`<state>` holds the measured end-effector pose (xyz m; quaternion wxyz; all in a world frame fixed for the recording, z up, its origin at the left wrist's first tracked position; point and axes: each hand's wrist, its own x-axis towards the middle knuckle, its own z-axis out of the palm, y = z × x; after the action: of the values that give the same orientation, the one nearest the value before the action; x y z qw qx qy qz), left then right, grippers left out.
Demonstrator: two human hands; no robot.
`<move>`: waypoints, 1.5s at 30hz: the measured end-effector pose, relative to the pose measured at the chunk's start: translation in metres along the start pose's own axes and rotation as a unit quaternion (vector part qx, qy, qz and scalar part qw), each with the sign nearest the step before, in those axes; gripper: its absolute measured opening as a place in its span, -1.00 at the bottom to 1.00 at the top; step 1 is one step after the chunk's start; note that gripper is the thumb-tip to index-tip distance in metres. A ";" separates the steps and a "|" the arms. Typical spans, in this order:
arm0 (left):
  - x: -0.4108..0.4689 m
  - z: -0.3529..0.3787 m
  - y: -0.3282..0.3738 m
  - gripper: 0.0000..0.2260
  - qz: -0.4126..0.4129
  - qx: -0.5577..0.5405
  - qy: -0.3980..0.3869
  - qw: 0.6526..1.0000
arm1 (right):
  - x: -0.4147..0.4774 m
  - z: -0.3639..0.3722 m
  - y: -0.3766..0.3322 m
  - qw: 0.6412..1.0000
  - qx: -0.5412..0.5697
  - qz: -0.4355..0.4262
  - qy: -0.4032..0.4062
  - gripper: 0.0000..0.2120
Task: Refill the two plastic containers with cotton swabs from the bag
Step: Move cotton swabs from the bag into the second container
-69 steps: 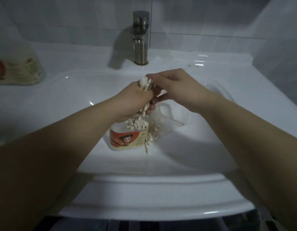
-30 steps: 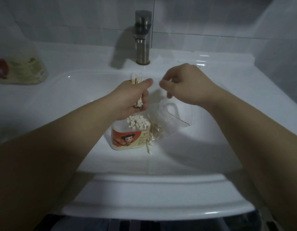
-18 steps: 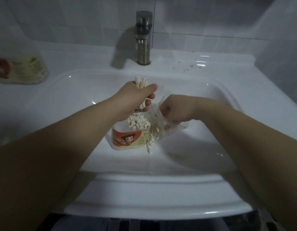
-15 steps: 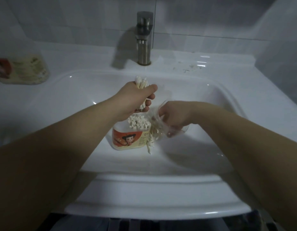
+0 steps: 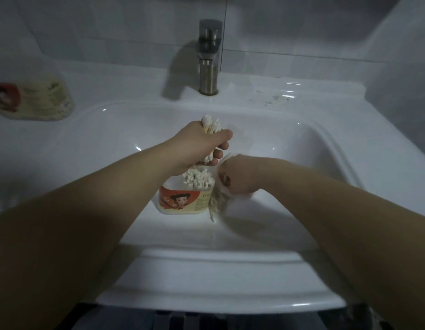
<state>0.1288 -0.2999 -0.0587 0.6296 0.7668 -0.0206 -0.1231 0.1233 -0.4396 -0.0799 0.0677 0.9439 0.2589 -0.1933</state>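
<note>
In the head view, an open plastic container (image 5: 183, 201) stands upright in the bowl of a white sink (image 5: 295, 167), packed with cotton swabs (image 5: 198, 181) standing on end, white tips up. Its label shows a cartoon figure on an orange-red ground with a pale panel beside it; the writing there is too small to read. Just right of it and touching it lies a clear bag (image 5: 228, 202) with loose swabs (image 5: 213, 206) spilling down along the container's side. A second container (image 5: 41, 102), yellowish with a red patch, lies on the surface at far left, too blurred to tell its contents or print. The left hand (image 5: 198, 148) hangs right above the open container, its fingers wrapped tight round a bundle of swabs (image 5: 211, 126) whose tips stick out above and below the fist. The right hand (image 5: 234, 181) is pushed into the mouth of the bag, fingers curled under; whether they grip anything I cannot tell. A metal tap (image 5: 208, 55) rises behind the bowl.
</note>
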 end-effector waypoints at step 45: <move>0.003 -0.013 -0.003 -0.87 0.003 0.333 0.063 0.941 | -0.036 -0.041 0.046 0.922 0.334 0.057 0.185 -0.92</move>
<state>0.1341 -0.2877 -0.0603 0.3389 0.9387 -0.0230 -0.0585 0.1313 -0.4862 -0.0269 -0.2902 0.9437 0.1331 -0.0864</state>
